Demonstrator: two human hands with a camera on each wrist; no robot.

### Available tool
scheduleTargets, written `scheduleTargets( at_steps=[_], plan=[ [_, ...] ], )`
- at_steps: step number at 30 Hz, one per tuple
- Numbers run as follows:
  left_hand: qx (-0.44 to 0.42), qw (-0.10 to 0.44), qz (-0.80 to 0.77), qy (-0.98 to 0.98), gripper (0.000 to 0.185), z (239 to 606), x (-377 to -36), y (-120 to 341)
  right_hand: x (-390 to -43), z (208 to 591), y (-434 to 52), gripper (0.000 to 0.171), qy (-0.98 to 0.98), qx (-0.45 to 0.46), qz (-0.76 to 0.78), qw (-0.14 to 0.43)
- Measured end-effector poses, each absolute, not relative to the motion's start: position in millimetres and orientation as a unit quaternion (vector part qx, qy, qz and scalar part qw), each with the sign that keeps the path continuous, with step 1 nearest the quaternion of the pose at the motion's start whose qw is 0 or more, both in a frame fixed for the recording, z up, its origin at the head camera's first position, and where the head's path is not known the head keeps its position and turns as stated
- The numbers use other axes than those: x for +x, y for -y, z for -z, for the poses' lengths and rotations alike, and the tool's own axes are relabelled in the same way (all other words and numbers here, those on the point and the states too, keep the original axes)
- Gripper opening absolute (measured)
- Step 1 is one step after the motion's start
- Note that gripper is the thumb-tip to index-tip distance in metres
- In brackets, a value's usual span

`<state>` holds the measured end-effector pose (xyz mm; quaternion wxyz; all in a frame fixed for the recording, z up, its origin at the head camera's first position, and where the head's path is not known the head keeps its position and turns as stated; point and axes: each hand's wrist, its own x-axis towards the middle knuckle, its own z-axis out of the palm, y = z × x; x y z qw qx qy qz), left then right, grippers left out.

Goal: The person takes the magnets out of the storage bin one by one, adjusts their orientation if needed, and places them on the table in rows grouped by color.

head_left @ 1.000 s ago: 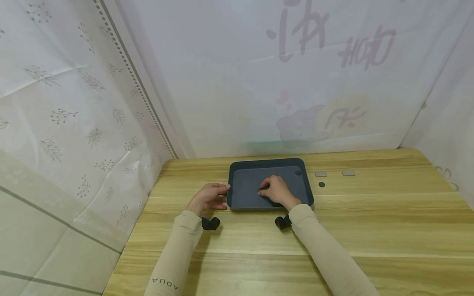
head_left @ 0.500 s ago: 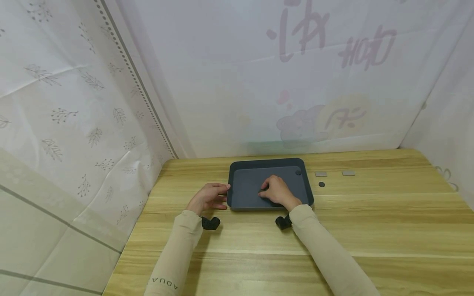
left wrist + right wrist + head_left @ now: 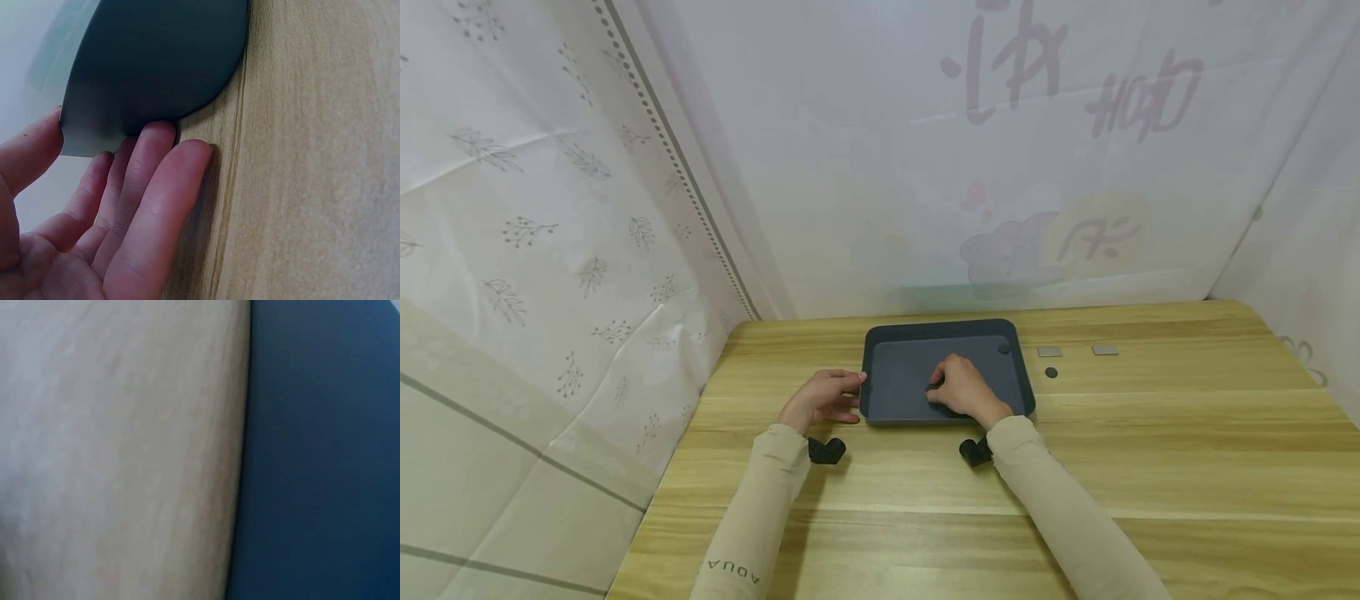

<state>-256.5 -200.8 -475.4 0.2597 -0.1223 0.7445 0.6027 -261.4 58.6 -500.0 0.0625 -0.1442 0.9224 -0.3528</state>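
Observation:
A dark grey rectangular tray [image 3: 895,367] lies on the wooden table. Beside its left side is my left hand [image 3: 823,398], with the thumb at the rim and the other fingers lightly bent near the lower outer wall, as the left wrist view shows. My right hand [image 3: 962,387] reaches over the front rim into the tray. Its thumb and index finger pinch a small dark piece [image 3: 934,387], mostly hidden by the fingers, low over the tray floor. A small dark disc [image 3: 1003,349] lies in the tray's far right corner.
Right of the tray, two small grey rectangular pieces, one nearer [image 3: 1049,352] and one farther [image 3: 1105,350], lie on the table [image 3: 1187,433]. Another dark disc [image 3: 1051,372] lies in front of the nearer one. A printed curtain [image 3: 850,167] hangs behind the table.
The right hand has shifted very slightly to the right inside the tray, still pinching the dark piece. The left hand and the tray stay in place.

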Motion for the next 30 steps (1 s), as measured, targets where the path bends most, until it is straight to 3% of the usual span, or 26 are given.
scheduleTargets(
  at_steps=[30],
  plan=[
    [-0.102,0.265,-0.614,-0.737,0.041,477.0,-257.2,204.0,-261.1,503.8,-82.3,0.020,-0.881,-0.105,0.460,0.041]
  ],
)
